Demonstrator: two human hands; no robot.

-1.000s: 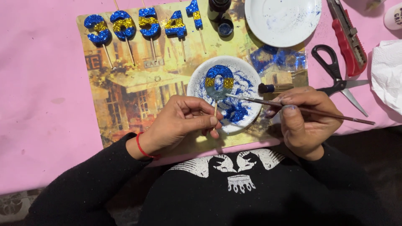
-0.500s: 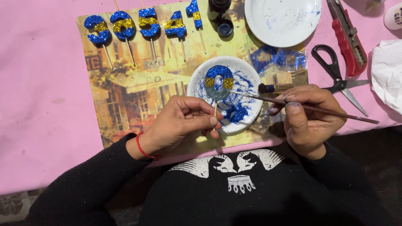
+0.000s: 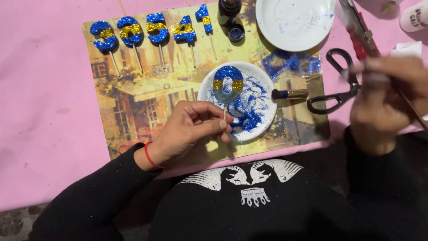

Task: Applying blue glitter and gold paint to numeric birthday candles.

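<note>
One big pink surface (image 3: pixel 40 134) fills most of the view. On it lies a large picture mat (image 3: pixel 133 107) with a yellow old house painted on it. At the top right of the mat sits a big white plate (image 3: pixel 294 27) with a few blue specks. Lower down on the mat sits a small white plate (image 3: pixel 263 96) with a heap of blue glitter (image 3: pixel 247 111) in it.

Black scissors (image 3: pixel 339 85) lie just right of the mat, and a red tool (image 3: pixel 356 33) lies above them.

The left hand (image 3: pixel 187 131) rests on the mat beside the small plate. Its grip is pinched shut on a thin wooden stick. On top of that stick is the glitter zero (image 3: pixel 228 84). The zero is over the small plate. It is blue on top, gold in the middle, and bare grey at the bottom.

The right hand (image 3: pixel 385 102) is off to the right, above the scissors. It is very blurry. Its grip is closed on a thin brush (image 3: pixel 412 111) that points down to the right.

Five more glitter numbers (image 3: pixel 151 31) lie in a row along the top of the mat, each on its own stick. A dark little bottle (image 3: pixel 229 11) stands near them, with its round cap (image 3: pixel 236 32) just below. A short brush with a gold band (image 3: pixel 290 93) lies just right of the small plate.
</note>
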